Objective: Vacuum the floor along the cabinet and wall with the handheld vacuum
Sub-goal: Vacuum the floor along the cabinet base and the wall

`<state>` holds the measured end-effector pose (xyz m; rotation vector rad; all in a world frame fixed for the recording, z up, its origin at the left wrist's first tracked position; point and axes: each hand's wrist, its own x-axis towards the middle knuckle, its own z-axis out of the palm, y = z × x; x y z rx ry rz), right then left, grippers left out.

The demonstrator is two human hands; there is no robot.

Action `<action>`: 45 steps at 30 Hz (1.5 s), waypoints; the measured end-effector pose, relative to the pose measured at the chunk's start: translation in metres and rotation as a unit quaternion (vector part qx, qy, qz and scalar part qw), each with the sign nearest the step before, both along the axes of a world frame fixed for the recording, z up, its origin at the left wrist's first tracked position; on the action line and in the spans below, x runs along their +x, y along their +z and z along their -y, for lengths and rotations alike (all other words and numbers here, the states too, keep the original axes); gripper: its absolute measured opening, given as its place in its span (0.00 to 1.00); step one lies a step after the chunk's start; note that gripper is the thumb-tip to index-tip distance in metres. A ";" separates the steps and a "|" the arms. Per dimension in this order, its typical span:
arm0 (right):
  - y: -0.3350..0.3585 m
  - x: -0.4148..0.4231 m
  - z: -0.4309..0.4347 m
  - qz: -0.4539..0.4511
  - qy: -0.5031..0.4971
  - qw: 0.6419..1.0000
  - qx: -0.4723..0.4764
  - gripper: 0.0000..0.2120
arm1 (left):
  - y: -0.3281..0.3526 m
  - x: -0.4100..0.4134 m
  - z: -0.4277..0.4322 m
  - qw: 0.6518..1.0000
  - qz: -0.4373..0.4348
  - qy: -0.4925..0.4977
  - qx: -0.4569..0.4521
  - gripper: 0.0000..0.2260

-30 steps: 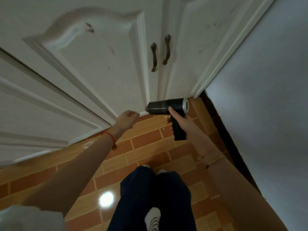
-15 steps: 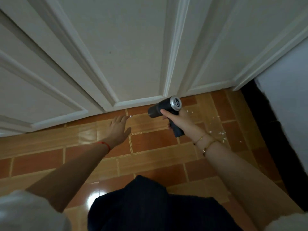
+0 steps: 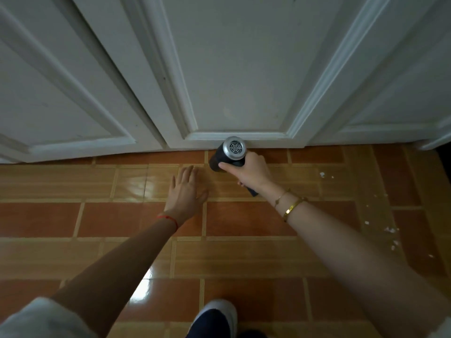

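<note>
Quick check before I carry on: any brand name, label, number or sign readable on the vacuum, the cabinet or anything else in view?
None: no readable text in view.
The handheld vacuum held in the right hand shows only a plain metal grille, no lettering.
The cabinet doors and floor tiles carry no print.
The gold bracelet is too small to show any engraving.

Bare forearms, both hands uncovered. Left hand: thin red string bracelet at the wrist. Right hand: two gold-coloured bracelets at the wrist, a fine chain and a thicker bangle. Light grey short sleeve at bottom left, white sleeve edge bottom right. White shoe, dark navy trouser leg.
</note>
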<state>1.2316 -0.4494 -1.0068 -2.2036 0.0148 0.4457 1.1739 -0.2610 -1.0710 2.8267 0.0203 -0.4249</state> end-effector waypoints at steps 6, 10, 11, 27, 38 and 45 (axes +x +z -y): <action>-0.013 0.005 -0.022 0.052 0.002 0.998 -0.026 0.22 | -0.020 -0.010 0.018 0.996 0.007 0.083 -0.043 0.36; -0.018 0.000 -0.024 0.045 0.006 0.999 0.006 0.20 | -0.025 -0.017 0.022 0.996 0.006 0.086 -0.038 0.39; -0.019 -0.002 -0.022 0.049 -0.003 0.999 0.014 0.19 | -0.025 -0.016 0.021 0.996 0.009 0.079 -0.036 0.39; -0.014 -0.025 0.101 -0.069 -0.082 0.994 0.021 0.11 | -0.024 0.000 0.068 0.995 0.049 -0.055 -0.064 0.42; -0.017 -0.055 0.204 0.030 -0.303 0.950 -0.069 0.20 | -0.019 0.014 0.150 0.981 0.037 -0.178 -0.066 0.47; -0.017 -0.060 0.236 0.041 -0.319 0.944 -0.077 0.22 | -0.022 0.024 0.185 0.963 0.030 -0.263 -0.040 0.47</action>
